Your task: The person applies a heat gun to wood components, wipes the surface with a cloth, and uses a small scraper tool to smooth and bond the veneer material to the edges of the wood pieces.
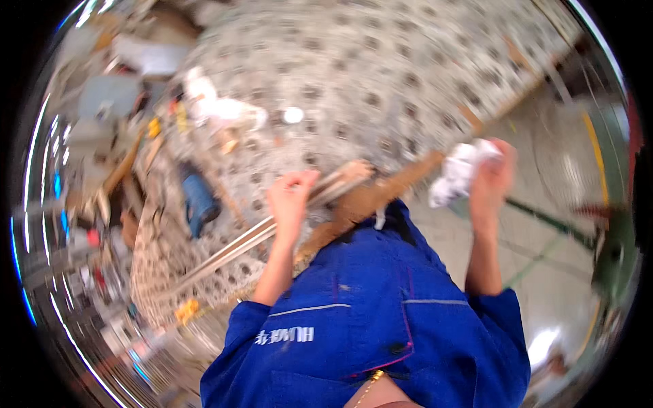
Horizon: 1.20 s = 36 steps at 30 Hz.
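My right hand (495, 178) is raised at the right, off the table's edge, with its fingers closed on a crumpled white cloth (454, 178). Over the table's near edge is my left hand (291, 194), its fingers curled in; blur hides whether anything is in them. Several long thin pale strips (235, 248) run slantwise beneath my left wrist, and I cannot tell whether the hand touches them. Their far end lies near a brown, worn edge strip (381, 194) of the table. A blue tool with a rounded body (198, 200) lies left of my left hand.
The metal table (354, 81) is pitted with round holes. White crumpled material (228, 112) and yellow items (155, 127) lie at its left. Beyond are wooden-looking pieces (122, 173) and blurred clutter. A green bar (551, 221) and stand (612, 258) are on the right over the floor.
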{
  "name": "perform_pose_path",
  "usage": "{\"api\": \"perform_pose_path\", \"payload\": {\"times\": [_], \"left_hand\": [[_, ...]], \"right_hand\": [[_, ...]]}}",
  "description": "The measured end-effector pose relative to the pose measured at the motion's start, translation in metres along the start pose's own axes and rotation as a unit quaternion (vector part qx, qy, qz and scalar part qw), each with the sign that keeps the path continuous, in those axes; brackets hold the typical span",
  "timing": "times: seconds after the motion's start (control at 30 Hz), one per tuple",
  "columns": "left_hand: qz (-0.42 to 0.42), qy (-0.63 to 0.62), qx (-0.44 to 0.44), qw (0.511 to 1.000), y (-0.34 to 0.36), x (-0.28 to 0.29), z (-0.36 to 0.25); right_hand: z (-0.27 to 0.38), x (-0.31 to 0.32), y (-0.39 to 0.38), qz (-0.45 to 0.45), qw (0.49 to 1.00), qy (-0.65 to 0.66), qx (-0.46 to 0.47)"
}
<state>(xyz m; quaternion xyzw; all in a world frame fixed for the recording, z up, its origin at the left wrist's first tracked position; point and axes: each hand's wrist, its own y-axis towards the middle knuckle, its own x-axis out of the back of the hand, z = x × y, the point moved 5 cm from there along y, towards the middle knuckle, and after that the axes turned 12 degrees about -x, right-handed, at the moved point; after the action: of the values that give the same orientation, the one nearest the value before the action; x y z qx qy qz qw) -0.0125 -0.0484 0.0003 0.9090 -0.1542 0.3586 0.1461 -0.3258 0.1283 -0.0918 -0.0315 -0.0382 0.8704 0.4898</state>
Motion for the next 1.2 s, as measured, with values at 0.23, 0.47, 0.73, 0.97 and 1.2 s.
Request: {"api": "perform_pose_path", "payload": {"times": [0.23, 0.47, 0.73, 0.97, 1.2], "left_hand": [[-0.103, 0.056, 0.017, 0.993, -0.068, -0.009, 0.044], [-0.123, 0.387, 0.002, 0.914, -0.084, 0.139, 0.175], [0.121, 0.439, -0.035, 0.890, -0.057, 0.159, 0.321], [0.136, 0.346, -0.157, 0.915, -0.051, 0.183, 0.284], [0.069, 0.197, -0.272, 0.939, -0.090, 0.222, 0.097]], "right_hand": [[0.099, -0.012, 0.069, 0.016, 0.893, -0.352, 0.279], [0.045, 0.008, -0.005, 0.097, 0.861, -0.428, 0.258], [0.007, 0.066, -0.086, 0.002, 0.928, -0.358, 0.100], [0.018, 0.013, -0.193, 0.006, 0.946, -0.302, 0.116], [0.021, -0.039, -0.262, 0.121, 0.974, -0.168, 0.096]]}}
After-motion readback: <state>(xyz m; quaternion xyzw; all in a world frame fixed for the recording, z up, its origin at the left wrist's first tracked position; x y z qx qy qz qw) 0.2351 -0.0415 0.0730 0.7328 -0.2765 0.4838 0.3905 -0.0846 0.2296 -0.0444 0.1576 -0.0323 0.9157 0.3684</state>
